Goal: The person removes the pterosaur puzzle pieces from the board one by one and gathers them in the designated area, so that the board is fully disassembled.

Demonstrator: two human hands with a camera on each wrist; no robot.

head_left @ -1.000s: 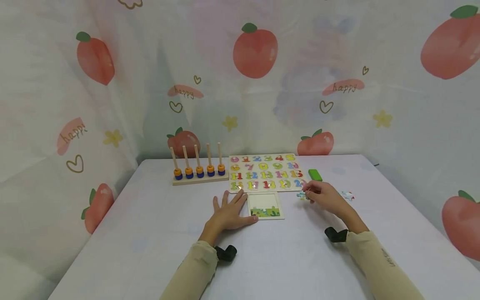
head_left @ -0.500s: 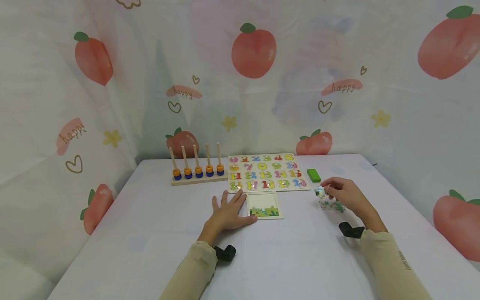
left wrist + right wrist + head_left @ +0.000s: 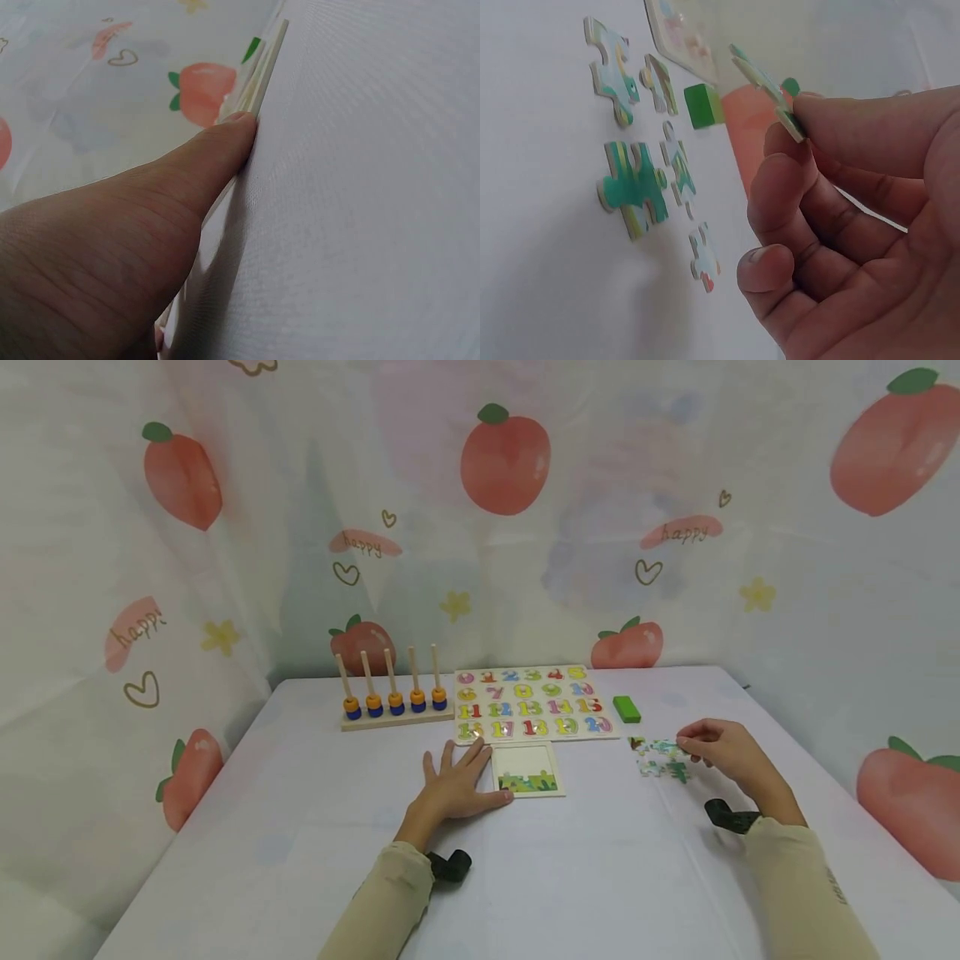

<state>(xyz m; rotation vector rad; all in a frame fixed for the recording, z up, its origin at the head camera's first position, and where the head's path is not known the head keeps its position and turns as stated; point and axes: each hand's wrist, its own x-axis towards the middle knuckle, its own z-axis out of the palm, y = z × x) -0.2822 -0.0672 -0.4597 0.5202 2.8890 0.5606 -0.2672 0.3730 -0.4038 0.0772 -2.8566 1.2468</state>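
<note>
My left hand [image 3: 453,789] lies spread on the table, its thumb at the lower left corner of a small puzzle tray [image 3: 536,794]. A green row of joined pieces [image 3: 528,783] fills the tray's lower part; the area above is bare. In the left wrist view the thumb [image 3: 217,150] touches the tray's edge. My right hand [image 3: 727,752] pinches a jigsaw piece [image 3: 769,86] between thumb and forefinger, raised above the table. Beneath and left of it lie several loose jigsaw pieces [image 3: 663,768], among them a dark green one [image 3: 634,187].
Behind the tray lies a number board [image 3: 536,702] with coloured numerals. To its left stands a wooden bead counter [image 3: 397,718] with upright pegs and orange and blue beads. A green block [image 3: 627,709] sits right of the board. A fruit-printed cloth hangs behind the table.
My right hand has moved rightward, from beside the number board's lower right corner to the right side of the loose pieces, uncovering them. The left hand stays in place at the tray.
</note>
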